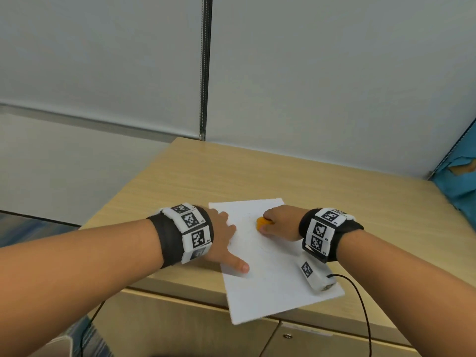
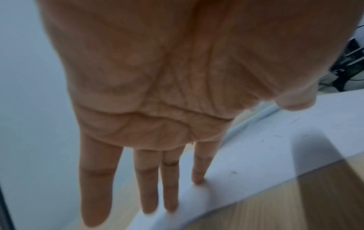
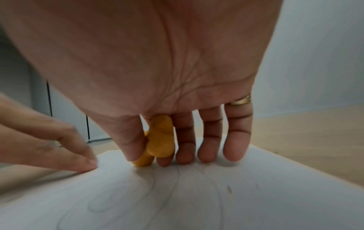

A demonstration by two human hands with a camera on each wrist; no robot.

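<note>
Here, nearest the viewer, the sheet of paper (image 1: 270, 292) lies askew with its near corner hanging over the front edge of the table (image 1: 195, 176). A small white box (image 1: 318, 278) with a black cable sits under the right wrist; whether it rests on the sheet cannot be told.

Further in, the left hand (image 1: 221, 235) lies flat on the sheet's left margin. Its fingers (image 2: 171, 186) are straight and spread, the thumb is stretched toward the viewer, and it holds nothing.

Beyond it, the right hand (image 1: 280, 222) pinches an orange eraser (image 3: 160, 140) between thumb and forefinger. The other fingers are curled beside it, and one wears a ring (image 3: 241, 100). The eraser's lower end touches the paper near the sheet's far half, among faint pencil lines (image 3: 167, 194). The bare tabletop and a grey wall (image 1: 334, 73) lie behind.

The step in hand appears to be rubbing out these lines. Done well, it likely calls for:
- short, light strokes directed away from the flat hand, so that the sheet is pulled taut rather than buckled;
- the flat hand pressing close beside the rubbed patch;
- work confined to the part of the sheet backed by the table, since the overhanging corner would probably crease;
- a low grip on the eraser, which should stop it bending or skidding.
</note>
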